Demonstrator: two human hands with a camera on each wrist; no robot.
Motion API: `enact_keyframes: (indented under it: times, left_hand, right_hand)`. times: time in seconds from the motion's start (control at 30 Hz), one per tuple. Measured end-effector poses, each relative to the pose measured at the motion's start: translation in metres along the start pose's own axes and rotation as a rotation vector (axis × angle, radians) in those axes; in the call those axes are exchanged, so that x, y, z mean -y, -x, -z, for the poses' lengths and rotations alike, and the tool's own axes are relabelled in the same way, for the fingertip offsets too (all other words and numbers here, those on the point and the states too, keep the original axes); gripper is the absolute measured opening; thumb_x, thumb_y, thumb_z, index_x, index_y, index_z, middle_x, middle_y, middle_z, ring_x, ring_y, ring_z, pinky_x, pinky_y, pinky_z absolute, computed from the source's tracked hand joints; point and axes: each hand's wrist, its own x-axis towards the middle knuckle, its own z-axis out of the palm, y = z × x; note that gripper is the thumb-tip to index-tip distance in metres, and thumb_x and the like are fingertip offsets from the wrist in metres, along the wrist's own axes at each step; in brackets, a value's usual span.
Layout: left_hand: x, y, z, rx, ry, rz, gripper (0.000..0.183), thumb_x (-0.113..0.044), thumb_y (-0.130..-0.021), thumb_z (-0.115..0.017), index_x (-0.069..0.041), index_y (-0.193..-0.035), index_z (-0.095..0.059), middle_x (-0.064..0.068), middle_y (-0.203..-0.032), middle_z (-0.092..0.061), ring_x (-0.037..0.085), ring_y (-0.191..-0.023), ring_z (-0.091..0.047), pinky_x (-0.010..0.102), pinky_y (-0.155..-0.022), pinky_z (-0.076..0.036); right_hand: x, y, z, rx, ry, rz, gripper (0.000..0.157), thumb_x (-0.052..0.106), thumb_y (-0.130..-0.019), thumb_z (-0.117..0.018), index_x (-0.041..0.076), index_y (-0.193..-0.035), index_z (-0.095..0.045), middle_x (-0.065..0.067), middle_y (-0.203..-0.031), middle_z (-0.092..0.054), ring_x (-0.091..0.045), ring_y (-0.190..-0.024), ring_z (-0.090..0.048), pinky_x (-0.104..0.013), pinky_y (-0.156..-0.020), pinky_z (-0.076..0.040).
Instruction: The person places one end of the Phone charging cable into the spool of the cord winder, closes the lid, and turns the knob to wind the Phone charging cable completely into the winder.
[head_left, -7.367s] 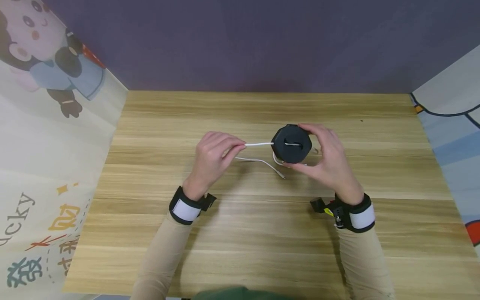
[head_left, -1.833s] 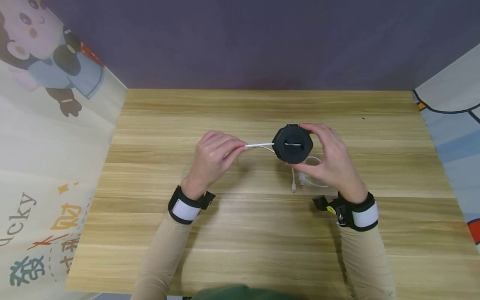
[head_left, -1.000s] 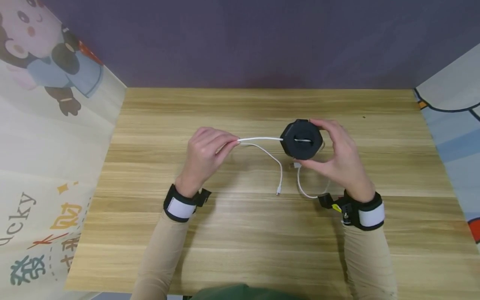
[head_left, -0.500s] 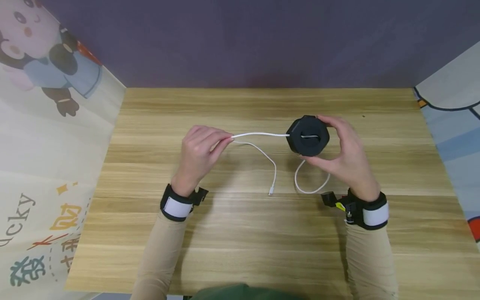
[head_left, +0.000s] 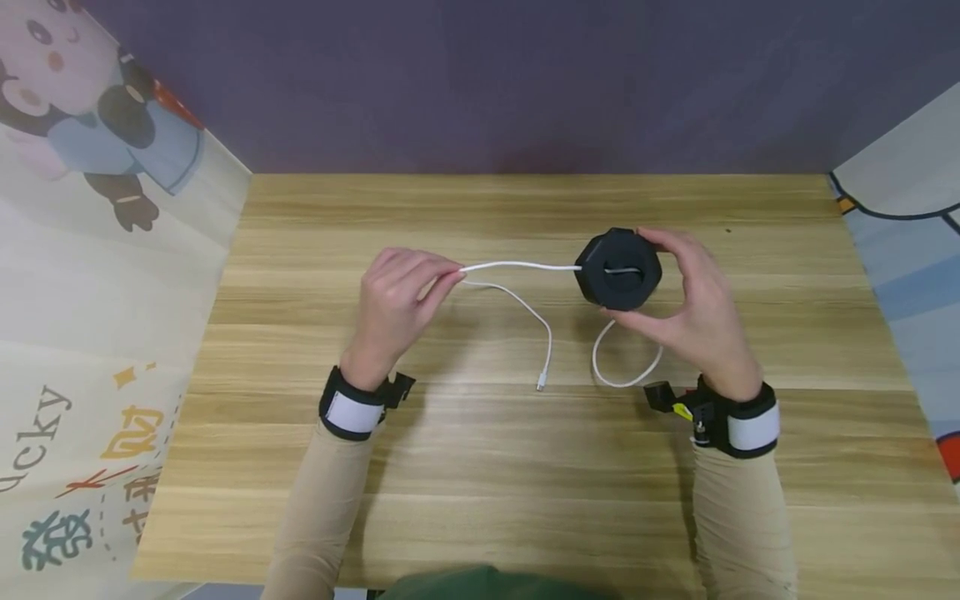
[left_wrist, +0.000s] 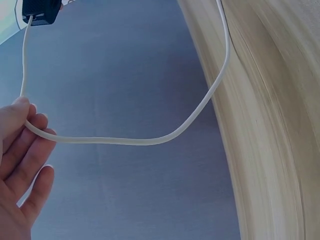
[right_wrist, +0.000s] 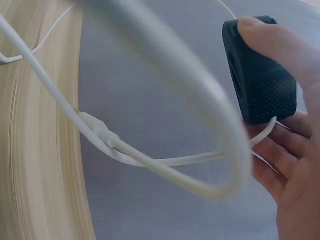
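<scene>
Black faceted case (head_left: 617, 292) is held up over the wooden table (head_left: 480, 467), whose pale yellow-brown top has long streaked grain. Beyond the case, a plain purple-grey panel (head_left: 480, 92) rises along the table's far edge. Well to the left of the case hangs a cream printed sheet (head_left: 60, 292) with a cartoon figure and coloured lettering; well to its right is another printed sheet (head_left: 903, 262), blue and white with dark outlines.

The case looks like hard, matte plastic: a many-sided face with a sunken round middle, crossed by a short length of white cable (head_left: 517, 264), and a side wall with a fine dimpled texture, seen from the right wrist. Smooth, thin and round, the cable leaves the case's left side, bends back at the left hand (head_left: 397, 300), and trails to a slim metal-tipped plug (head_left: 542, 382) on the person's side of the case. A rounded loop (head_left: 618, 386) of it curves out just below the case; the right wrist view shows a pale moulded piece beside a blurred bend.

Left of the case, the left hand pinches the cable between thumb and fingertips. At the case's right, the right hand (head_left: 693, 308) grips its opposite edges between thumb and fingers.
</scene>
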Motion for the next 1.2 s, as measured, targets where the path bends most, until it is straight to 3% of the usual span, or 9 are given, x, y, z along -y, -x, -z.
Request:
enact_keyframes:
  times: [0.37, 0.8, 1.2]
  left_hand:
    - [-0.003, 0.001, -0.007, 0.125, -0.018, 0.024, 0.017, -0.022, -0.087, -0.066, -0.007, -0.085, -0.072, 0.004, -0.082, -0.072, 0.016, -0.076, -0.064, 0.035, -0.076, -0.051]
    - [-0.003, 0.004, -0.017, 0.185, -0.054, 0.066, 0.023, -0.027, -0.087, -0.065, -0.006, -0.088, -0.072, 0.004, -0.085, -0.072, 0.019, -0.080, -0.063, 0.036, -0.077, -0.051]
    - [0.001, 0.009, -0.021, 0.248, -0.087, 0.109, 0.027, -0.031, -0.088, -0.064, -0.006, -0.097, -0.071, 0.005, -0.092, -0.072, 0.019, -0.087, -0.063, 0.035, -0.082, -0.049]
  right_hand:
    - [0.001, -0.001, -0.007, 0.011, -0.061, 0.026, 0.097, 0.018, -0.049, -0.091, 0.008, -0.136, -0.049, -0.011, -0.125, -0.057, -0.022, -0.111, -0.050, -0.042, -0.095, -0.042]
    - [0.006, -0.002, -0.015, 0.020, -0.091, 0.044, 0.094, 0.019, -0.051, -0.089, 0.008, -0.135, -0.049, -0.011, -0.123, -0.058, -0.022, -0.111, -0.051, -0.042, -0.096, -0.043]
    - [0.010, -0.004, -0.023, 0.053, -0.131, 0.101, 0.096, 0.020, -0.049, -0.091, 0.000, -0.132, -0.049, -0.014, -0.125, -0.058, -0.023, -0.112, -0.051, -0.042, -0.097, -0.043]
